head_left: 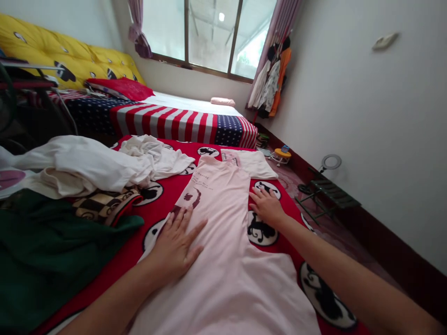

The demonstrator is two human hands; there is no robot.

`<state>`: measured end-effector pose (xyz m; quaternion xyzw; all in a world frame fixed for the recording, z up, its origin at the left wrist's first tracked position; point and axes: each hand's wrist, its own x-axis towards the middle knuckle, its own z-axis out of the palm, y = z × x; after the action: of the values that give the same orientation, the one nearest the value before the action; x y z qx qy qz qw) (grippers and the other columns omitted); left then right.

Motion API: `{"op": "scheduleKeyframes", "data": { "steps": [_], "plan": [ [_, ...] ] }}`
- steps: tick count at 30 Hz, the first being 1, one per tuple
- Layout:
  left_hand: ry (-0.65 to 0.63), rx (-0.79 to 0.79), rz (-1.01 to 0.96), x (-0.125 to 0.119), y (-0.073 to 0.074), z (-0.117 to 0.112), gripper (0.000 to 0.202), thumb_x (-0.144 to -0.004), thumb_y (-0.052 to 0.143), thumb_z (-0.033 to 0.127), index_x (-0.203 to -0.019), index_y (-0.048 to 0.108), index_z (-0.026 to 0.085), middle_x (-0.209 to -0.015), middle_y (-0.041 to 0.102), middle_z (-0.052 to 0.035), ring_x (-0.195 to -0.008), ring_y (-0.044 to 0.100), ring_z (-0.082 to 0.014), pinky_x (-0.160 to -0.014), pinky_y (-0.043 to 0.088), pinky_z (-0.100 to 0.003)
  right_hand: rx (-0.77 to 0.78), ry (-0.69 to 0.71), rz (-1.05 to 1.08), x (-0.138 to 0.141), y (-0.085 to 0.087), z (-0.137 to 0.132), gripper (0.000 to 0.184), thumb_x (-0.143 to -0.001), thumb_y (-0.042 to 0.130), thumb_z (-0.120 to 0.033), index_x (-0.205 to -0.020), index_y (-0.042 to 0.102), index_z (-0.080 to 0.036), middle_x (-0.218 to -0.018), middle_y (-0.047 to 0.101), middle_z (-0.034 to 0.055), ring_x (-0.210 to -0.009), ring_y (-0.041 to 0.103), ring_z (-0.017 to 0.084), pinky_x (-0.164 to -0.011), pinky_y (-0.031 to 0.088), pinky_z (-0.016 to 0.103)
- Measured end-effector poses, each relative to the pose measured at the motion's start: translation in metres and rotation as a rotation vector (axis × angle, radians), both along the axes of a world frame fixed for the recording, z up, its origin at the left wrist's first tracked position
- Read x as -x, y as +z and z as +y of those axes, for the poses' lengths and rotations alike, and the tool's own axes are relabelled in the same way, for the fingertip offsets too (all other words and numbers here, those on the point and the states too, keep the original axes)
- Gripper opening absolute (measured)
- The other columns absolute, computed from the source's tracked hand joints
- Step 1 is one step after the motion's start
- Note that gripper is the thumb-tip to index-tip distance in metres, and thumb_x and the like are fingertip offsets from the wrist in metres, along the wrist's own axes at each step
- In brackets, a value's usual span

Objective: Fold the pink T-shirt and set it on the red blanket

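Observation:
A pale pink T-shirt [223,218] with dark print lies spread on the red patterned blanket [223,145], its left part turned inward so that part of the print shows. My left hand [178,242] rests flat on the shirt over the printed part, fingers spread. My right hand [267,204] is at the shirt's right edge, palm down with fingers stretched out, partly over the blanket. Just beyond the shirt's far end lies a folded white garment [256,164] with a pink print.
Crumpled white clothes [94,160], a checkered garment [108,204] and dark green cloth [59,260] lie at the left. A bed [167,121] stands behind, under the window. To the right are a dark folding stool [328,193], a small orange stool [282,153] and the wall.

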<state>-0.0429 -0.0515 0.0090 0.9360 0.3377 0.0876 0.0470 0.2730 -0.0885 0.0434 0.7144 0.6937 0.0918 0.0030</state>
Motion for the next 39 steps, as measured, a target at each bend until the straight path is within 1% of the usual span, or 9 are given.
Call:
{"op": "scheduleKeyframes", "data": {
  "steps": [3,7,13,18,23,29,34,37,39],
  "plan": [
    [0.007,0.013,0.028,0.000,0.001,0.001,0.056,-0.090,0.042,0.049,-0.144,0.031,0.036,-0.157,0.014,-0.0125,-0.143,0.010,-0.0344,-0.111,0.016,-0.056,-0.058,-0.103,0.133,0.004,0.015,-0.038,0.023,-0.089,0.049,-0.027,-0.099,0.068,-0.020,-0.114,0.065,0.0097,-0.105,0.059,0.023,-0.088,0.043,0.033],
    [0.006,0.059,0.108,-0.002,0.010,0.004,0.057,-0.090,0.042,0.050,-0.144,0.032,0.034,-0.156,0.013,-0.0137,-0.142,0.011,-0.0359,-0.110,0.019,-0.057,0.007,-0.117,0.456,0.018,0.025,-0.092,0.019,-0.084,0.057,-0.039,-0.082,0.068,-0.023,-0.084,0.067,0.0013,-0.075,0.060,0.016,-0.068,0.043,0.026],
    [-0.188,-0.013,0.177,-0.020,0.051,-0.018,0.047,-0.084,0.054,0.026,-0.130,0.055,0.020,-0.148,0.036,-0.0168,-0.139,0.026,-0.0344,-0.111,0.020,-0.056,0.017,-0.104,0.564,0.033,0.018,-0.145,0.028,-0.071,0.068,-0.031,-0.097,0.066,-0.021,-0.103,0.062,0.0052,-0.098,0.056,0.022,-0.085,0.041,0.031],
    [-0.489,0.138,0.081,-0.046,0.054,-0.047,0.057,-0.092,0.047,0.039,-0.145,0.033,0.023,-0.152,0.031,-0.0104,-0.139,0.029,-0.0254,-0.112,0.029,-0.045,-0.043,-0.123,0.565,0.036,0.011,-0.154,0.005,-0.069,0.056,-0.015,-0.071,0.057,-0.019,-0.083,0.061,0.0038,-0.080,0.055,0.018,-0.071,0.039,0.028],
    [-0.467,0.144,0.103,-0.050,0.032,-0.053,0.066,-0.093,0.035,0.055,-0.149,0.019,0.025,-0.156,0.014,-0.0107,-0.143,0.011,-0.0289,-0.113,0.019,-0.051,-0.019,-0.208,0.817,0.036,0.013,-0.161,0.006,-0.071,0.054,-0.016,-0.074,0.054,-0.021,-0.068,0.059,-0.0012,-0.065,0.053,0.015,-0.059,0.035,0.026],
    [-0.429,0.147,0.107,-0.059,0.028,-0.057,0.070,-0.089,0.037,0.062,-0.149,0.014,0.033,-0.158,0.001,-0.0108,-0.143,-0.001,-0.0343,-0.111,0.012,-0.061,0.179,-0.225,1.472,0.040,0.023,-0.166,0.030,-0.076,0.062,-0.035,-0.101,0.055,-0.020,-0.079,0.063,-0.0003,-0.068,0.056,0.015,-0.058,0.040,0.024],
    [-0.418,0.182,0.081,-0.058,0.025,-0.065,0.069,-0.089,0.045,0.053,-0.149,0.020,0.028,-0.157,0.010,-0.0130,-0.143,0.005,-0.0355,-0.109,0.012,-0.064,0.134,-0.207,1.440,0.037,0.016,-0.172,0.046,-0.070,0.071,-0.030,-0.113,0.057,-0.022,-0.087,0.066,-0.0001,-0.073,0.058,0.015,-0.062,0.043,0.024],
    [-0.374,0.269,-0.042,-0.048,0.038,-0.084,0.053,-0.088,0.052,0.036,-0.138,0.042,0.023,-0.152,0.027,-0.0141,-0.138,0.028,-0.0305,-0.109,0.029,-0.049,0.061,-0.312,1.596,0.035,0.018,-0.174,0.054,-0.069,0.072,-0.029,-0.119,0.055,-0.025,-0.075,0.065,-0.0030,-0.063,0.058,0.014,-0.056,0.043,0.022],
    [-0.381,0.344,-0.100,-0.042,0.048,-0.100,0.042,-0.083,0.059,0.040,-0.122,0.056,0.024,-0.135,0.048,-0.0104,-0.120,0.049,-0.0251,-0.099,0.042,-0.038,0.033,-0.408,1.799,0.037,0.023,-0.173,0.054,-0.067,0.073,-0.029,-0.118,0.056,-0.025,-0.079,0.068,-0.0015,-0.064,0.061,0.014,-0.057,0.046,0.023]
  ]
}}
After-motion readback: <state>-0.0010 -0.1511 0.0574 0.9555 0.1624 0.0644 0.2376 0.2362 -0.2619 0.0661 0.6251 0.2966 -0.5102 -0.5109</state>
